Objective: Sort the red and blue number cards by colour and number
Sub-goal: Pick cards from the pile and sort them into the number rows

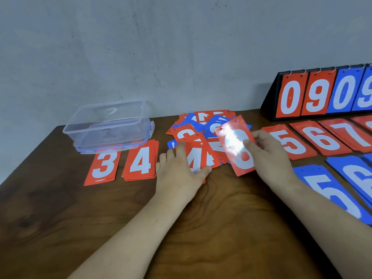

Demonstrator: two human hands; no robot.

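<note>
A mixed heap of red and blue number cards (203,125) lies mid-table. My right hand (271,156) holds a glossy red 8 card (236,146) tilted above the heap, thumb on its face. My left hand (179,170) pinches a red 4 card (198,158) at the heap's near edge. Sorted red stacks lie left as a 3 (103,167) and a 4 (141,163), and right as a 5 (291,143), a 6 (324,137) and a 7 (350,131). Blue stacks of 5 (330,190) and 6 (358,174) lie nearer on the right.
A clear plastic box (108,125) sits on its lid at the back left. A black flip scoreboard (322,93) showing 0 9 0 9 stands at the back right against the wall. The brown wooden table (60,218) stretches toward me.
</note>
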